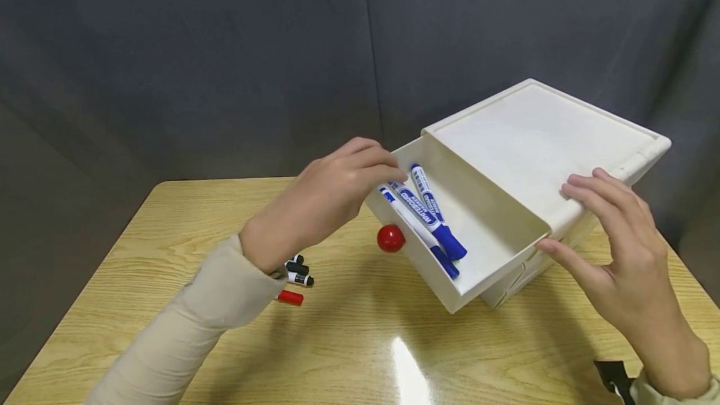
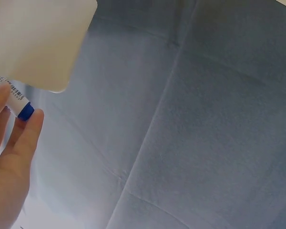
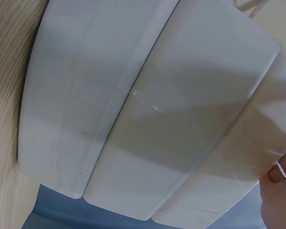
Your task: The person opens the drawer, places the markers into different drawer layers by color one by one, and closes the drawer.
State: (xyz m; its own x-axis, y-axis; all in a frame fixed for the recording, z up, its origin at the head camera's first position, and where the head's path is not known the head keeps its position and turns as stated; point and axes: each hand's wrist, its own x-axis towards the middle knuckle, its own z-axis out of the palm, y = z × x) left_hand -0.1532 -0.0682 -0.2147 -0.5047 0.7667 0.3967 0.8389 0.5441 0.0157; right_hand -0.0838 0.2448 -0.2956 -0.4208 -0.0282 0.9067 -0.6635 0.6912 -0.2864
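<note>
Head view: the left hand (image 1: 334, 186) reaches over the front wall of a pulled-out drawer (image 1: 427, 267), its bent fingers at the upper end of a thick blue-capped marker (image 1: 419, 206). Two slimmer markers (image 1: 415, 224) lie beside it. A red knob (image 1: 390, 238) fronts the drawer. The right hand (image 1: 632, 255), fingers extended and spread from the thumb, rests against the front edge of the white cabinet (image 1: 540, 142). Black-capped markers (image 1: 298, 269) and a red-capped marker (image 1: 290, 297) lie on the table (image 1: 349, 317).

Left wrist view: thumb and fingers pinch a barcoded marker (image 2: 16, 99) (blue-ended).

Right wrist view: the cabinet's side fills most of the frame; the hand (partly cropped) touches its edge.
</note>
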